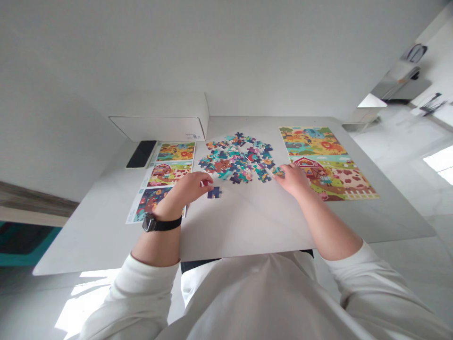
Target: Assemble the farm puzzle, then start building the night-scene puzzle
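A loose heap of jigsaw puzzle pieces [235,160] in dark blue, teal, brown and pink lies in the middle of the table. My left hand [193,189], with a black watch on its wrist, rests at the heap's near left. Its fingers are curved with a gap between thumb and forefinger, and the tips are beside a single dark blue puzzle piece [213,193] lying flat. At the heap's right side, my right hand [295,179] pinches a teal and yellow puzzle piece [278,172] between thumb and fingers, partly covering it.
A picture sheet with three scenes [171,174] lies under my left forearm. Beside it is a black phone [142,154]. Behind stands a white box [157,127] against the wall. To the right, two joined puzzle pictures [329,163] lie near my right forearm on the white table [247,226].
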`<move>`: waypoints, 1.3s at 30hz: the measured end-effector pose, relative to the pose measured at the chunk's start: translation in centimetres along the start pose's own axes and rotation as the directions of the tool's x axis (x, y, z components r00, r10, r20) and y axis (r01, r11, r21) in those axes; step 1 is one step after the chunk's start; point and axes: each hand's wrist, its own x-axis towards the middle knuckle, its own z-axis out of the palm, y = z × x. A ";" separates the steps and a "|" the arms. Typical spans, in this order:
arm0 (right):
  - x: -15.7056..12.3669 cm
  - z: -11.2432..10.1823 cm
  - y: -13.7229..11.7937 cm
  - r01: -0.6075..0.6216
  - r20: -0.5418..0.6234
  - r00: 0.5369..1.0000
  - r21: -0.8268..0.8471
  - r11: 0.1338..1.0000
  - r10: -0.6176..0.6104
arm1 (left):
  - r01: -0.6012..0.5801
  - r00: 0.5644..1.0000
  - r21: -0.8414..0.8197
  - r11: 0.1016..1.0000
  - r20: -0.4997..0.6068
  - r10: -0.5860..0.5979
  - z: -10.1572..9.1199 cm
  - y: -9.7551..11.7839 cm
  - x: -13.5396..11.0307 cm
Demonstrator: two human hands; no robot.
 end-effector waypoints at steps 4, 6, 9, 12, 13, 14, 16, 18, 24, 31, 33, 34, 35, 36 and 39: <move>0.1 -0.3 -0.4 -0.020 0.061 0.998 0.018 1.000 0.018 | -0.015 1.000 0.006 1.000 0.010 0.015 0.0 0.4 -0.1; 0.1 -0.5 -0.2 -0.023 0.060 0.998 0.068 0.997 0.019 | -0.046 0.999 -0.011 0.999 0.007 0.046 0.0 0.8 -0.2; 0.0 -0.9 0.3 0.039 -0.012 0.999 0.181 0.983 -0.037 | -0.090 0.996 -0.087 0.992 -0.031 0.088 0.1 1.6 -0.3; -0.6 -1.6 -0.2 0.260 -0.149 0.964 0.350 0.900 -0.221 | -0.081 0.996 -0.261 0.962 -0.052 0.070 0.6 3.4 -0.6; -0.9 -1.9 -0.7 0.348 -0.192 0.936 0.400 0.848 -0.294 | -0.054 0.998 -0.349 0.936 -0.038 0.044 0.8 4.4 -0.7; -1.3 -2.2 -1.5 0.427 -0.226 0.904 0.437 0.791 -0.363 | -0.017 1.000 -0.456 0.890 -0.015 0.012 1.2 5.4 -0.8; -2.2 -2.7 -3.1 0.540 -0.264 0.841 0.474 0.696 -0.472 | 0.057 0.994 -0.678 0.733 0.103 0.019 2.2 7.6 -1.1; -3.1 -3.0 -4.8 0.614 -0.285 0.786 0.469 0.635 -0.549 | 0.133 0.978 -0.819 0.559 0.200 0.061 3.3 9.5 -1.2; -4.1 -3.0 -6.6 0.699 -0.313 0.708 0.440 0.564 -0.632 | 0.259 0.958 -0.885 0.387 0.286 0.014 5.4 11.5 -0.9; -3.8 -2.7 -6.2 0.700 -0.308 0.710 0.403 0.589 -0.633 | 0.299 0.954 -0.915 0.270 0.289 -0.077 5.4 12.3 -1.0; -3.7 -2.5 -6.0 0.692 -0.313 0.719 0.405 0.597 -0.621 | 0.293 0.956 -0.921 0.257 0.278 -0.092 5.5 12.5 -1.1; -3.7 -2.4 -6.0 0.688 -0.316 0.723 0.407 0.601 -0.614 | 0.289 0.957 -0.921 0.261 0.274 -0.094 5.6 12.5 -1.2; -3.7 -2.3 -5.9 0.684 -0.318 0.727 0.410 0.603 -0.609 | 0.287 0.958 -0.919 0.270 0.272 -0.092 5.6 12.5 -1.2; -3.7 -2.2 -5.9 0.682 -0.318 0.729 0.413 0.604 -0.606 | 0.284 0.959 -0.916 0.282 0.271 -0.086 5.7 12.5 -1.2; -3.7 -2.1 -5.7 0.675 -0.304 0.734 0.426 0.602 -0.608 | 0.262 0.964 -0.903 0.340 0.261 -0.052 5.9 12.1 -1.1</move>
